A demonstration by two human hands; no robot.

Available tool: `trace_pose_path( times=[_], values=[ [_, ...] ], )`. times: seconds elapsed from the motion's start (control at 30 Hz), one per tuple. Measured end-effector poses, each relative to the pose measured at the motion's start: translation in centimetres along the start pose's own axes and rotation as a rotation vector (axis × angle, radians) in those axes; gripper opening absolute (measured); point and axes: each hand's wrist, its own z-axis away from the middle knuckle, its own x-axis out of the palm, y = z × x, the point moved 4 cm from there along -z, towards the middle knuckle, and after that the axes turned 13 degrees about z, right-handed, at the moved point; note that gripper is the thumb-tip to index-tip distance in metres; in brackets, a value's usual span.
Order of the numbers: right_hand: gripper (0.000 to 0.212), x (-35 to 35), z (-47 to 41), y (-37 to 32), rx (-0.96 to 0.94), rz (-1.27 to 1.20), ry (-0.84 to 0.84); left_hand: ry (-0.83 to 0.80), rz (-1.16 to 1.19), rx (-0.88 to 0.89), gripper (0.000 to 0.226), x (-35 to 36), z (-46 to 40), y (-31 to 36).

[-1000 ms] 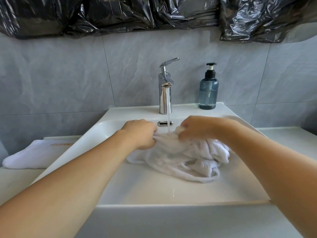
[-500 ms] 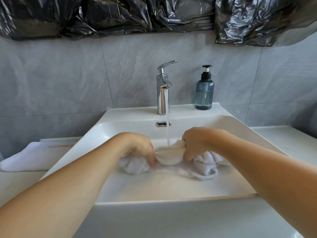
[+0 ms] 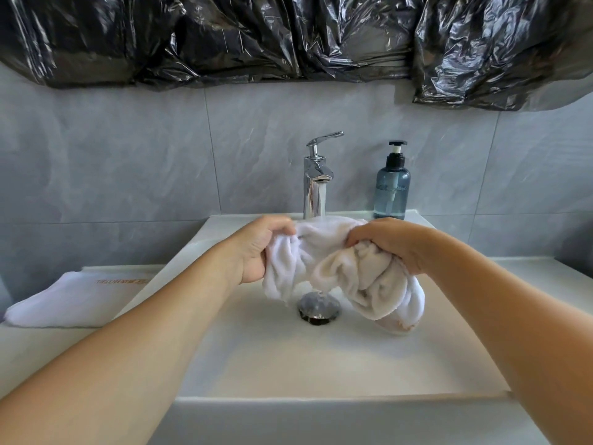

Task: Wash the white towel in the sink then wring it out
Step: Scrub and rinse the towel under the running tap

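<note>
The white towel (image 3: pixel 340 271) hangs bunched between both hands, lifted above the sink (image 3: pixel 321 364) basin, its top fold right under the running stream from the faucet (image 3: pixel 316 178). Left hand (image 3: pixel 256 248) grips one gathered end, fingers curled tight round the cloth; right hand (image 3: pixel 385 242) grips the other end the same way, w/ a thick wad drooping below it toward the basin floor. Below the grip, roughly centred, sits the drain (image 3: pixel 318 308). Towel looks soaked, so prob. heavy and floppy, soft terry that won't slip much (good for twisting). Best hold for wringing, I'd say: both ends gathered into a rope, hands apart, incl. that loose lower wad. Beyond the right hand stands a soap bottle (image 3: pixel 392 187); well out past the left, a folded cloth (image 3: pixel 73 300) on the counter.
</note>
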Motion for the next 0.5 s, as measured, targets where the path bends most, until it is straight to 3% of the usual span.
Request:
trace_pose_path(
  times=[0.13, 0.27, 0.4, 0.5],
  values=[
    [0.027, 0.1, 0.0, 0.3, 0.037, -0.062, -0.063, -0.065, 0.123, 0.089, 0.026, 0.4, -0.1, 0.6],
    [0.022, 0.4, 0.3, 0.5, 0.037, -0.11, -0.093, 0.156, 0.087, 0.103, 0.016, -0.1, -0.7, 0.2],
    [0.028, 0.7, 0.3, 0.5, 0.03, -0.115, -0.103, 0.161, 0.065, 0.11, 0.016, -0.5, -1.1, 0.3],
    [0.025, 0.8, 0.2, 0.4, 0.012, -0.114, -0.089, 0.123, 0.125, 0.187, 0.053, -0.7, -1.3, 0.5]
  ],
)
